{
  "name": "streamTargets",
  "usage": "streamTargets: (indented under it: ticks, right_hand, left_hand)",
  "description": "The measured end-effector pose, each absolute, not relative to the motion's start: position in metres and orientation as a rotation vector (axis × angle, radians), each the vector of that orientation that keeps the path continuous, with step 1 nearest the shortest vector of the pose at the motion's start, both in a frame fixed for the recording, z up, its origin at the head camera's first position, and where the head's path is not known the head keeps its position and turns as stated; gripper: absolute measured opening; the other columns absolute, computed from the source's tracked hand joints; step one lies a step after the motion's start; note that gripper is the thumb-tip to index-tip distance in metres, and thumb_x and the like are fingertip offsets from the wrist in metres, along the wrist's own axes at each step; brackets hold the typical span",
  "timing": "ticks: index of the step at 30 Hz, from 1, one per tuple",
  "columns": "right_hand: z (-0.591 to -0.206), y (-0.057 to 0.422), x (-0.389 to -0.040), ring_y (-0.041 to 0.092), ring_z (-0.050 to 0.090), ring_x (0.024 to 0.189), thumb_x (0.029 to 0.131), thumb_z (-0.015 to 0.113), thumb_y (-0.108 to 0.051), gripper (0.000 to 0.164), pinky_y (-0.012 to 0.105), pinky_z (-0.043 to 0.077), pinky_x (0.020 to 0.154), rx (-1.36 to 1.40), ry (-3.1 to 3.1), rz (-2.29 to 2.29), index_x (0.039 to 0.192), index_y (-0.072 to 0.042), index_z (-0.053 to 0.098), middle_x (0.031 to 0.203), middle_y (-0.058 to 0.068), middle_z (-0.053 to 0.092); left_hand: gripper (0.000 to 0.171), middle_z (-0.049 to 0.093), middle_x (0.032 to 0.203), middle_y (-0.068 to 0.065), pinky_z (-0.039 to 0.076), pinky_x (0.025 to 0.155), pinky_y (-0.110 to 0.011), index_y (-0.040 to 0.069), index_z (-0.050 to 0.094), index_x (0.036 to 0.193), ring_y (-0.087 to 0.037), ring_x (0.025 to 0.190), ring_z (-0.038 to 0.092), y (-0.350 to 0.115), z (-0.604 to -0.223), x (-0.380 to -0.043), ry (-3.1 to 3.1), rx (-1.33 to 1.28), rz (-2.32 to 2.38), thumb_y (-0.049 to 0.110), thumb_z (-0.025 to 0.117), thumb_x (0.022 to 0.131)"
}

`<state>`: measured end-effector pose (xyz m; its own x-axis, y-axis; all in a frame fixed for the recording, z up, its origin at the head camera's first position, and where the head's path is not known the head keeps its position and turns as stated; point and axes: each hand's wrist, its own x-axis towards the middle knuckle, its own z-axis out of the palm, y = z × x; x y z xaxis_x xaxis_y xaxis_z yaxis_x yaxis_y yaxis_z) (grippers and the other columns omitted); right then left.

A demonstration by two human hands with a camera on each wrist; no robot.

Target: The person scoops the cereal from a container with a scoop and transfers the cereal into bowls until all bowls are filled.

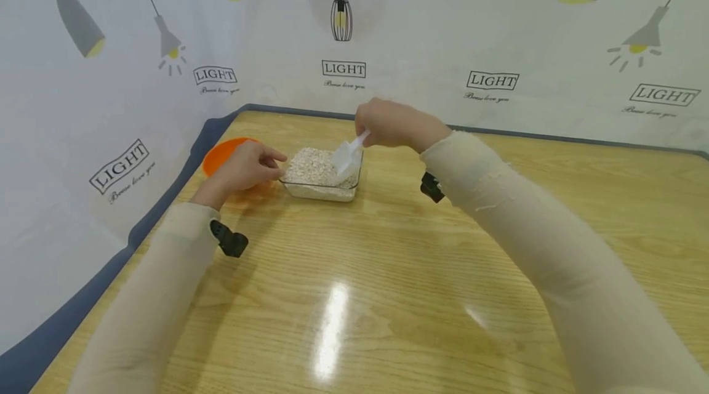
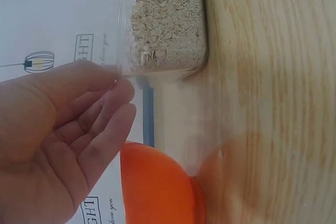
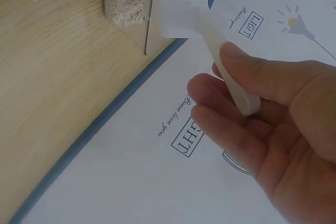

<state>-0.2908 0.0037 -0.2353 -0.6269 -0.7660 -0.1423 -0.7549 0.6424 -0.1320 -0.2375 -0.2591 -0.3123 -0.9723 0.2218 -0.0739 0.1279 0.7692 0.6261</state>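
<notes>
The right hand (image 1: 390, 123) pinches a white plastic scoop (image 1: 346, 159) at the right of a clear rectangular container (image 1: 318, 191) of oats (image 1: 310, 165); handle (image 3: 228, 74) slants up far-right, its end visible only from the right wrist. The left hand (image 1: 247, 166) pinches the rim (image 2: 122, 51).

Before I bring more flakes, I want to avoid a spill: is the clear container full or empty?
Mostly full: pale flakes heap inside the clear container, and through its wall they reach well up the side.
</notes>
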Motion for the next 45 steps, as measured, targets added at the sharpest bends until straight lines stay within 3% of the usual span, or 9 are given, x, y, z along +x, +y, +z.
streamTargets:
  ticks: [15, 27, 38, 45]
  right_hand:
    - [-0.251, 0.004, -0.293, 0.027, 0.058, 0.092, 0.085, 0.064, -0.007, 0.02, 0.035, 0.046, 0.082, -1.231, 2.637, -0.035, 0.103, 0.004, 0.062, 0.101, 0.016, 0.062]
    - [-0.274, 0.014, -0.3, 0.026, 0.059, 0.084, 0.086, 0.063, -0.006, 0.016, 0.036, 0.048, 0.078, -1.296, 2.665, -0.254, 0.098, 0.004, 0.067, 0.094, 0.014, 0.064]
    - [-0.294, 0.019, -0.303, 0.026, 0.059, 0.089, 0.086, 0.063, -0.007, 0.017, 0.037, 0.046, 0.081, -1.321, 2.681, -0.39, 0.1, 0.002, 0.068, 0.097, 0.013, 0.065]
    - [-0.304, 0.02, -0.302, 0.026, 0.061, 0.082, 0.085, 0.062, -0.002, 0.013, 0.038, 0.048, 0.076, -1.415, 2.677, -0.509, 0.094, 0.003, 0.069, 0.091, 0.014, 0.067]
  left_hand:
    - [0.035, 0.064, 0.09, -0.015, 0.044, 0.06, -0.027, -0.006, 0.06, 0.117, -0.021, 0.069, 0.053, -0.261, -0.313, -0.24, 2.828, 0.3, 0.984, 0.007, 0.064, 0.084]
    - [0.035, 0.064, 0.089, -0.015, 0.044, 0.06, -0.025, -0.007, 0.06, 0.117, -0.02, 0.069, 0.053, -0.262, -0.314, -0.241, 2.815, 0.278, 0.992, 0.006, 0.064, 0.084]
    - [0.036, 0.064, 0.095, -0.016, 0.044, 0.061, -0.027, -0.005, 0.058, 0.12, -0.024, 0.073, 0.054, -0.261, -0.313, -0.239, 2.775, 0.245, 1.03, 0.008, 0.063, 0.086]
    - [0.036, 0.063, 0.095, -0.017, 0.046, 0.065, -0.03, -0.006, 0.057, 0.12, -0.027, 0.077, 0.055, -0.26, -0.311, -0.238, 2.765, 0.233, 1.04, 0.007, 0.061, 0.087]
